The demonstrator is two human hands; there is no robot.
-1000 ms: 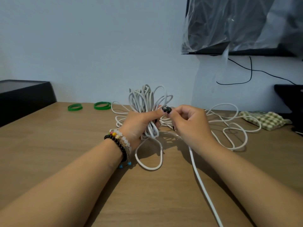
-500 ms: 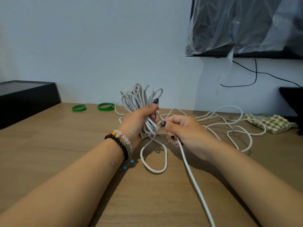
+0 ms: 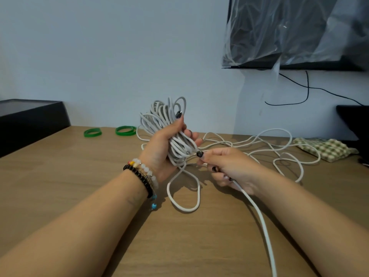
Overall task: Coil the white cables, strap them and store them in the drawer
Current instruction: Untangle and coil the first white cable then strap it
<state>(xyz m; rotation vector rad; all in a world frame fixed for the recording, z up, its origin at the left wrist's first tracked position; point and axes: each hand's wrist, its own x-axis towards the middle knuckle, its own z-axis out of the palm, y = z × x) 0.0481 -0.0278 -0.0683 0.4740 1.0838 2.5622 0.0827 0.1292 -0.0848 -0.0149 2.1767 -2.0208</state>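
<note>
White cable [image 3: 249, 142] sprawls in loose loops over the bench [image 3: 60, 186] beyond and to the right of both hands, one strand running back under the right wrist toward the viewer. Its coiled bundle [image 3: 169, 132] stands upright in the left hand [image 3: 161, 148], whose fingers wrap round it. The right hand [image 3: 229, 166], just beside, pinches a strand at the bundle's base. Two green straps [image 3: 108, 131] lie beyond the left hand.

Loose cable loops [image 3: 279, 156] clutter the table [image 3: 60, 176] right; left lies open.
</note>
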